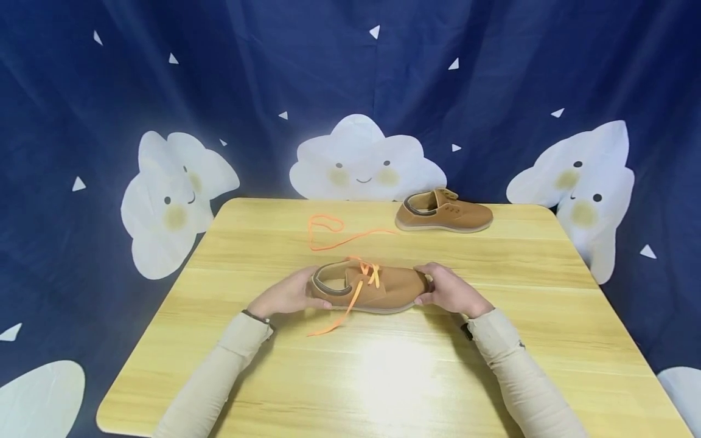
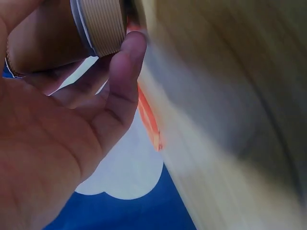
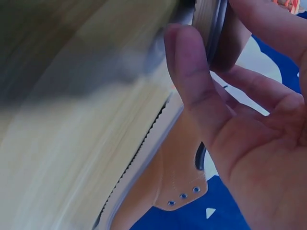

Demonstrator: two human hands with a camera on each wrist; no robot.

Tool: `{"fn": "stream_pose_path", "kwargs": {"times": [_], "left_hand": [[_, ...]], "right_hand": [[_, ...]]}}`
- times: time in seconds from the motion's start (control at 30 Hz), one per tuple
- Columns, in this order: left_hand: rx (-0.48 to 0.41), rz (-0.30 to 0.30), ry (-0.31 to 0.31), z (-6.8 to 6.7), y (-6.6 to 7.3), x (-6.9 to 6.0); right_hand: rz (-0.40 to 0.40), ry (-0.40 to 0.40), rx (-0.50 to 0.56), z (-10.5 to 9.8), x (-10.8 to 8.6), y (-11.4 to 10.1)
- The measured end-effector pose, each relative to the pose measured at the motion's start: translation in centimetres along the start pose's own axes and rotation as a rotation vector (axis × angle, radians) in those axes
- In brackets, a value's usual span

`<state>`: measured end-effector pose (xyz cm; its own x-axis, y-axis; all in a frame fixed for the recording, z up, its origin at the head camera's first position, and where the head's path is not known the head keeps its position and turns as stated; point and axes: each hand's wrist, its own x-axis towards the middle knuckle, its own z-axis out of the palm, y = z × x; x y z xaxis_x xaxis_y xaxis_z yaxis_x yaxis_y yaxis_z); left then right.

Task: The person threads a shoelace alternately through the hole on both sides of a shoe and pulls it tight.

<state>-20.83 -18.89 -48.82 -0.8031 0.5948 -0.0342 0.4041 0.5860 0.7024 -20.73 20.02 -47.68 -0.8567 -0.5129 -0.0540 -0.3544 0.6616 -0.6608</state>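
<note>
At left, the left grip (image 1: 290,294) grasps the heel of the brown shoe (image 1: 398,286), its thumb along the near side. Beyond this grip and slightly to its right, a loose lace (image 1: 311,236), orange, lies bent on the desk (image 1: 306,377). The brown shoe spans the space between the two grips, its opening nearest the left grip; a threaded lace (image 1: 356,295), also orange, passes through its eyelets, one end trailing over the near side, just right of the left grip. At right, the right grip (image 1: 450,291) grasps the toe. Beyond it, near the desk's far edge, sits a second shoe (image 1: 468,216), toe pointing right. Behind both grips hangs a blue curtain (image 1: 328,73) with white clouds.
</note>
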Motion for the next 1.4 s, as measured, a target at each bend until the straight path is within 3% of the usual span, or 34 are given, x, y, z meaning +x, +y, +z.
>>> {"fn": "stream_pose_path", "kwargs": {"times": [0.17,0.33,0.53,0.67,0.97,1.27,1.4], "left_hand": [[-0.012,0.000,0.051,-1.3,-0.4,-0.8],[0.018,-0.056,0.120,-3.7,-1.0,-2.4],[0.052,-0.145,0.179,-7.1,-2.9,-4.7],[0.043,-0.183,0.185,-8.4,-4.4,-5.9],[0.033,-0.183,0.179,-9.4,-7.0,-7.5],[-0.053,-0.220,0.129,-9.3,-8.5,-7.3],[-0.089,-0.245,0.102,-9.3,-8.4,-8.1]], "right_hand": [[0.004,-0.020,0.036,-0.1,1.2,-1.1],[-0.018,-0.023,0.050,0.3,3.4,-3.0],[-0.052,0.023,0.002,1.7,6.9,-6.0],[-0.058,0.011,0.027,3.2,8.8,-7.3],[-0.047,-0.010,0.062,6.2,11.7,-8.4],[-0.008,-0.019,0.013,7.2,12.4,-8.3],[-0.018,-0.026,0.033,7.9,12.5,-8.3]]}}
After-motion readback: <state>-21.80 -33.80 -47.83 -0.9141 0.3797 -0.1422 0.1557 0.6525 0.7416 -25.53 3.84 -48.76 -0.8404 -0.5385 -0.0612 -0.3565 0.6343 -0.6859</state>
